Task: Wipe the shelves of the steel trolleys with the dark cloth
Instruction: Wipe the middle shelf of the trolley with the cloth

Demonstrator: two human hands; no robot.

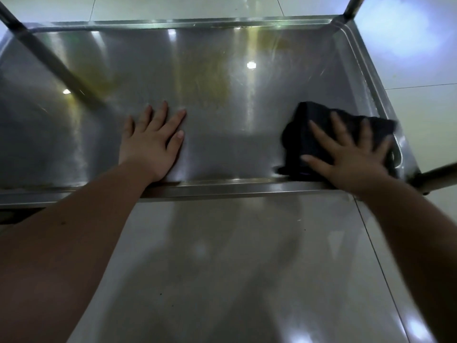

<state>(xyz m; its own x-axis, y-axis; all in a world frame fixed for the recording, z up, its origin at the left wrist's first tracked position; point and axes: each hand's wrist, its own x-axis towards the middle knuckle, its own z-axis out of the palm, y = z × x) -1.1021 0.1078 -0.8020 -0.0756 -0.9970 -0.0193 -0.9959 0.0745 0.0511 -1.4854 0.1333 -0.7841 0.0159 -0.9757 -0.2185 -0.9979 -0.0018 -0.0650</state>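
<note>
A steel trolley shelf (222, 78) with a raised rim fills the upper half of the head view. My left hand (152, 139) lies flat on the shelf near its front edge, fingers straight and spread. The dark cloth (300, 137) is bunched in the shelf's front right corner. My right hand (346, 154) presses down on the cloth with spread, straight fingers, covering its near right part. Yellowish smears show on the shelf's middle and back.
A second steel shelf (235, 268) lies lower, in front of the first one. Trolley posts stand at the back right (353, 7), at the right front corner (437, 178) and across the left (49, 58). Pale tiled floor (420, 100) surrounds the trolley.
</note>
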